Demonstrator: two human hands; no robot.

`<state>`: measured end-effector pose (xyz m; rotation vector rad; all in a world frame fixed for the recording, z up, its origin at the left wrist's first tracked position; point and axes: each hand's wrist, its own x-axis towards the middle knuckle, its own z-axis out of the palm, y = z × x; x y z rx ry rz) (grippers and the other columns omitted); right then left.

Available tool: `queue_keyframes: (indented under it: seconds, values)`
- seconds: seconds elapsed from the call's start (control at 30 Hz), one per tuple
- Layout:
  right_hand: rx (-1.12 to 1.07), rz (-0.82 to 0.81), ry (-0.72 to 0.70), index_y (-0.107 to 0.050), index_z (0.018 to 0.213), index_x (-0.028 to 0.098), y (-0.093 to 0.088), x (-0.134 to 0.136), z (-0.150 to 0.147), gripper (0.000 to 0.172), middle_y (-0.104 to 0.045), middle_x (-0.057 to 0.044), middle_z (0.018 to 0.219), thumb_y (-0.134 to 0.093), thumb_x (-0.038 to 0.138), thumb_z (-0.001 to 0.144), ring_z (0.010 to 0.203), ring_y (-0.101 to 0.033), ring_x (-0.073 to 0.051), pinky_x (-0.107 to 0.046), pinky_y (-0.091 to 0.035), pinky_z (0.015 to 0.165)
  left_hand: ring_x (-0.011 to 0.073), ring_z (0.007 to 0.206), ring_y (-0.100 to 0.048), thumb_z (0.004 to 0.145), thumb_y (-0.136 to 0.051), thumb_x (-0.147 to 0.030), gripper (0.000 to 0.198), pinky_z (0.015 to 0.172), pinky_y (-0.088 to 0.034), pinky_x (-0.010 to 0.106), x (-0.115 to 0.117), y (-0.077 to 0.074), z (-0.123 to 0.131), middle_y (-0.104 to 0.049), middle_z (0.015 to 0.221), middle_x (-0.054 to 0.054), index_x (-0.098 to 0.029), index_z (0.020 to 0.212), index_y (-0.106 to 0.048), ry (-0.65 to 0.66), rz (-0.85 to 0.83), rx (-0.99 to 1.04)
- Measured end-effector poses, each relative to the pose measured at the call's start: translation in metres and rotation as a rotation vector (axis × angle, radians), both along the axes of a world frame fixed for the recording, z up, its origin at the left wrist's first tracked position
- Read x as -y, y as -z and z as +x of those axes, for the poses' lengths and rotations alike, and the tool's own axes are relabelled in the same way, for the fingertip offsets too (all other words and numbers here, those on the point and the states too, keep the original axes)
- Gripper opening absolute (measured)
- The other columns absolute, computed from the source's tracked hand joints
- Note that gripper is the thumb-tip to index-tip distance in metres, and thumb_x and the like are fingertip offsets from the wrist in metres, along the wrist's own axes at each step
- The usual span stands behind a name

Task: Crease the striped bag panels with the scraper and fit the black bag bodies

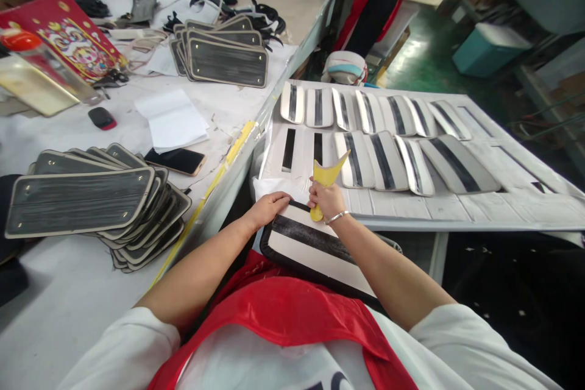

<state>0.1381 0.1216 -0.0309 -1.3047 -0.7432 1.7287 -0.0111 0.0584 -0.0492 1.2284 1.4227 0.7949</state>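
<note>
A pale panel (315,250) with a black border and a dark stripe along it lies across my lap, tilted, its far edge against the rack board. My left hand (269,207) is closed on its upper left corner, thumb and fingers at the black edge. My right hand (328,200) is wrapped round a yellow plastic scraper (325,174), whose flared, curved end points up and away. The scraper's lower end touches or hovers over the panel's far edge; which of the two I cannot tell. My right forearm hides part of the panel's right side.
Pale striped pieces (386,161) lie in two rows on a white board (315,189) ahead. At left, the table (109,311) bears stacked dark panels (82,201), a phone (176,160), paper (171,119) and a mouse (102,117). Another person (372,6) stands beyond.
</note>
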Motion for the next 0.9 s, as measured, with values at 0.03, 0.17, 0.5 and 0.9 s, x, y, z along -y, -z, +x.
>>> queue_keyframes:
  seconds: [0.03, 0.17, 0.5, 0.9]
  values:
    - [0.002, 0.000, -0.002, -0.046, 0.084, 0.018, 0.000, 0.000, 0.001, 0.023, -0.040, 0.011, 0.043, -0.058, 0.017, 0.064, 0.031, -0.030, -0.004, -0.017, -0.027, 0.029, 0.0186, 0.085, -0.058, 0.080, -0.048, -0.040, 0.033, 0.081, -0.042, 0.027, -0.001, 0.000, 0.000, -0.066, 0.086, 0.002, -0.015, 0.094, -0.066, 0.008, 0.007, 0.005]
    - [0.002, 0.001, -0.023, -0.047, 0.081, 0.018, -0.005, 0.001, 0.000, 0.023, -0.039, 0.011, 0.043, -0.059, 0.016, 0.062, 0.031, -0.030, -0.004, -0.018, -0.027, 0.029, 0.0205, 0.093, -0.057, 0.080, -0.048, -0.039, 0.036, 0.089, -0.041, 0.030, 0.000, -0.002, -0.002, -0.067, 0.094, 0.004, -0.014, 0.099, -0.066, 0.022, -0.010, 0.045]
    - [-0.163, 0.059, -0.011, -0.051, 0.091, 0.018, -0.029, 0.087, -0.010, 0.030, -0.043, 0.010, 0.051, -0.060, 0.022, 0.063, 0.036, -0.033, -0.004, -0.019, -0.031, 0.035, 0.0238, 0.119, -0.047, 0.074, -0.062, -0.045, 0.074, 0.097, -0.038, 0.034, 0.104, 0.009, -0.037, -0.047, 0.134, 0.010, -0.018, 0.137, -0.034, 0.115, -0.026, 0.232]
    - [-0.117, 0.201, -0.139, -0.050, 0.093, 0.017, -0.026, 0.107, -0.057, 0.028, -0.039, 0.010, 0.052, -0.057, 0.036, 0.073, 0.035, -0.028, -0.003, -0.018, -0.025, 0.033, 0.0203, 0.068, -0.063, 0.082, -0.052, -0.041, 0.030, 0.058, -0.044, 0.026, 0.072, 0.005, -0.046, -0.065, 0.077, 0.009, -0.012, 0.080, -0.062, 0.643, 0.396, -0.850]
